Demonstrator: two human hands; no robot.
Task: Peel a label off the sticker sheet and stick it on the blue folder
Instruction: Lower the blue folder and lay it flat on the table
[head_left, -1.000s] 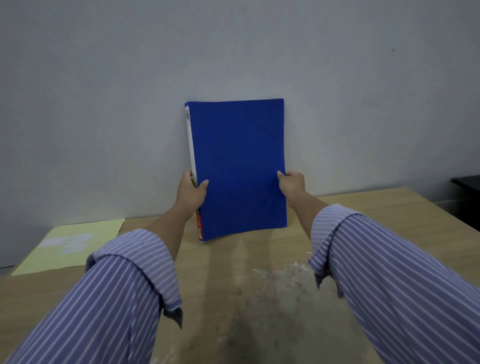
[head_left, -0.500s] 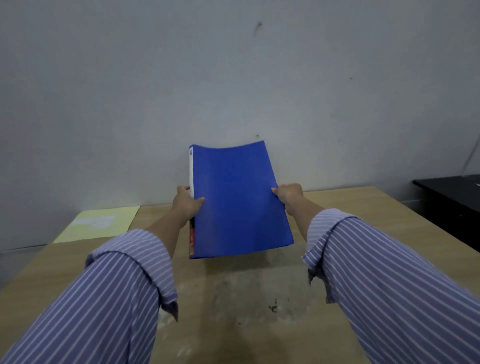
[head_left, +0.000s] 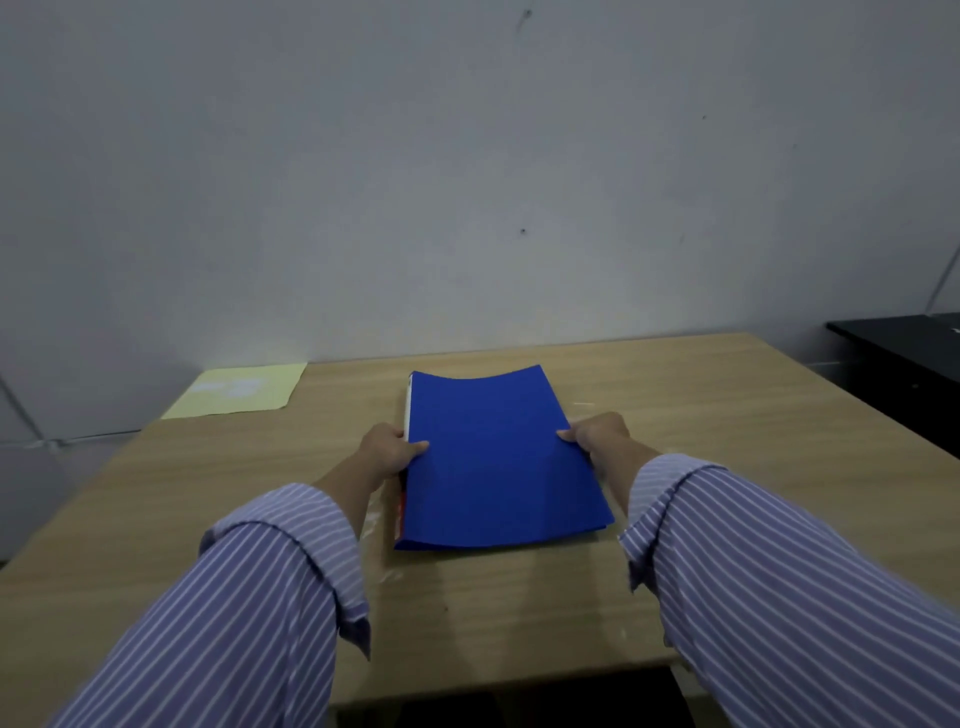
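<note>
The blue folder (head_left: 493, 457) lies nearly flat on the wooden table (head_left: 727, 415), its white-and-red spine on the left and its far edge slightly bowed. My left hand (head_left: 388, 449) grips the spine side with the thumb on the cover. My right hand (head_left: 597, 435) grips the right edge the same way. A pale yellow sticker sheet (head_left: 241, 389) with faint white labels lies flat at the table's far left corner, well away from both hands.
A grey wall stands just behind the table. A black cabinet (head_left: 904, 364) sits to the right of the table. The table's near edge runs below my sleeves.
The folder went from upright against the wall, through a tilt, down to nearly flat on the table, both hands still holding its sides.
</note>
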